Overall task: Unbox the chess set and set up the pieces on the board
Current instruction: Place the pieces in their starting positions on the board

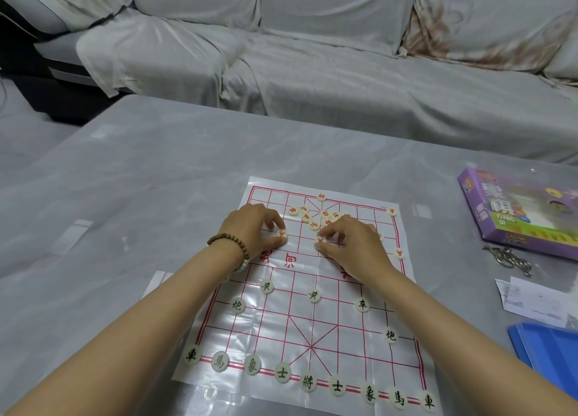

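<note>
On the left half of the board [344, 346], the left hand [253, 228] lies with curled fingers, and its thumb and first finger pinch a red piece [282, 234] that rests on the sheet just past the river text. A bead bracelet [225, 239] is around this wrist. Near the middle of the board, the right hand [353, 243] has bent fingers too, and its thumb and first finger pinch a second red piece [319, 240], which touches the sheet. Behind both hands, on the far part of the board, a loose cluster of red pieces [308, 217] lies close together. Along the near edge of the board, 9 black pieces [308, 382] stand in 1 row, and some more black ones lie between this row and the river. Right of the board, well apart from it, a purple box [525, 215] lies on the grey table [125, 181], with keys [509, 259] just beside the box and a blue tray [550, 350] nearer to the person.
</note>
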Motion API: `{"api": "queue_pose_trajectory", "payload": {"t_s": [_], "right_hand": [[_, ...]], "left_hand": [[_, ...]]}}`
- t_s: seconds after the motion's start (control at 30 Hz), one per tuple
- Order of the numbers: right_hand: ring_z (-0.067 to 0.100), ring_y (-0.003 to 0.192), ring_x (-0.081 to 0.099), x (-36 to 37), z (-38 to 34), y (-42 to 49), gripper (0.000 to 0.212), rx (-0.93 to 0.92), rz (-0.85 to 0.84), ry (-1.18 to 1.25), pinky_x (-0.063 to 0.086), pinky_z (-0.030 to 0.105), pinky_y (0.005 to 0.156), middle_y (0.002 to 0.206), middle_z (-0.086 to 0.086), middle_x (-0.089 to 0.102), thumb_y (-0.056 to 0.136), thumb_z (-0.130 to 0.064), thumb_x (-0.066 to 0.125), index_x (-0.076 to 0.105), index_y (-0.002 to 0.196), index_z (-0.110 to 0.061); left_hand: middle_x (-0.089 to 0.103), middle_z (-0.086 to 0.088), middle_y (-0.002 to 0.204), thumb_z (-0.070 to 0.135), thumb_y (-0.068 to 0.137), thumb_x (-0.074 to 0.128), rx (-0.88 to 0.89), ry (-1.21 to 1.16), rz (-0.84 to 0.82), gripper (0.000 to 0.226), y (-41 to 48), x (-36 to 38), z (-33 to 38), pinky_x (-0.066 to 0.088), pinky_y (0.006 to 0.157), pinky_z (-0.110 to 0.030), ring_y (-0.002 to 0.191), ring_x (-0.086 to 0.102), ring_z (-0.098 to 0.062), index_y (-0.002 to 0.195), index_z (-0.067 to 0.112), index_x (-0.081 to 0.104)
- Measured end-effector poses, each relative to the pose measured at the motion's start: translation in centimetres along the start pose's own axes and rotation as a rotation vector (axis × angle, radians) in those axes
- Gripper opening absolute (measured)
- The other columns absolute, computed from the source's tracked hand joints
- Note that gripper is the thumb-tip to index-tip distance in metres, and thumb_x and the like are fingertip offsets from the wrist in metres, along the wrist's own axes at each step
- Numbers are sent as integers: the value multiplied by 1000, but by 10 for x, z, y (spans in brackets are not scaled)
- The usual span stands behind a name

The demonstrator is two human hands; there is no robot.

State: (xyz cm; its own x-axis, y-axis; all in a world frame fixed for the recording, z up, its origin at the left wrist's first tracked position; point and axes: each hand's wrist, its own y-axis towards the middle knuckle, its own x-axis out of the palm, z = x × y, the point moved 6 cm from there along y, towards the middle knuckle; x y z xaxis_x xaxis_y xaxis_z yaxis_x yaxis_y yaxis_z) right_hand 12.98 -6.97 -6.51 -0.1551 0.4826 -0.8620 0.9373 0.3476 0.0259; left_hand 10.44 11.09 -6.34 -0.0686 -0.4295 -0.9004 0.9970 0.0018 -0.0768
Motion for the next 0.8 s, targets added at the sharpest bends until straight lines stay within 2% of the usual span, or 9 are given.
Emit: {"api": "queue_pose_trajectory", "payload": {"t_s": [0.2, 0.3, 0.37, 0.43, 0.53, 0.7, 0.8], "right_hand": [[8, 91, 53, -5, -1, -1, 29, -15, 3, 40, 45, 38, 94, 106, -8, 64, 82, -39, 68, 68, 107, -26], [3, 81, 54, -29, 4, 2, 22, -14, 94, 126, 46, 26, 81, 94, -11, 63, 83, -35, 67, 69, 102, -24], [1, 77, 53, -48, 13, 7, 15, -9, 186, 129, 47, 26, 80, 91, -11, 62, 84, -30, 67, 69, 97, -23], [4, 77, 53, -63, 22, 10, 12, 5, 239, 110, 46, 29, 80, 93, -9, 63, 85, -28, 67, 68, 96, -24], [8, 82, 52, -68, 33, 14, 17, 37, 199, 83, 40, 23, 74, 101, -4, 63, 85, -25, 66, 68, 102, -20], [7, 83, 52, -51, 35, 17, 13, 30, 59, 29, 44, 41, 92, 95, -12, 57, 81, -32, 70, 67, 94, -29], [7, 87, 51, -43, 35, 20, 14, 28, 26, 30, 44, 41, 94, 98, -11, 58, 81, -33, 70, 66, 95, -29]], "left_hand": [[57, 11, 95, 48, 79, 66, 1, 5, -12, 31, 0, 1, -1, 48, 85, -31, 94, 51, -10, 104, 31, 62], [57, 11, 95, 49, 80, 64, 9, -1, -10, 32, 0, -2, -1, 48, 85, -31, 93, 51, -10, 105, 31, 61], [59, 9, 99, 48, 82, 62, 18, -3, 17, 31, 1, -6, 2, 48, 85, -30, 94, 52, -10, 107, 30, 61], [59, 9, 102, 47, 84, 60, 35, -21, 54, 31, 3, -9, 9, 48, 84, -29, 96, 53, -11, 109, 29, 61], [57, 7, 106, 45, 84, 61, 63, -34, 85, 33, 9, -8, 24, 45, 84, -26, 100, 50, -11, 113, 28, 60], [52, 3, 117, 46, 84, 59, 94, 53, 23, 36, 24, 11, 52, 43, 91, -30, 108, 45, -14, 117, 30, 58], [49, 4, 120, 47, 84, 59, 105, 92, 1, 33, 32, 20, 66, 39, 91, -29, 111, 42, -14, 114, 33, 59]]}}
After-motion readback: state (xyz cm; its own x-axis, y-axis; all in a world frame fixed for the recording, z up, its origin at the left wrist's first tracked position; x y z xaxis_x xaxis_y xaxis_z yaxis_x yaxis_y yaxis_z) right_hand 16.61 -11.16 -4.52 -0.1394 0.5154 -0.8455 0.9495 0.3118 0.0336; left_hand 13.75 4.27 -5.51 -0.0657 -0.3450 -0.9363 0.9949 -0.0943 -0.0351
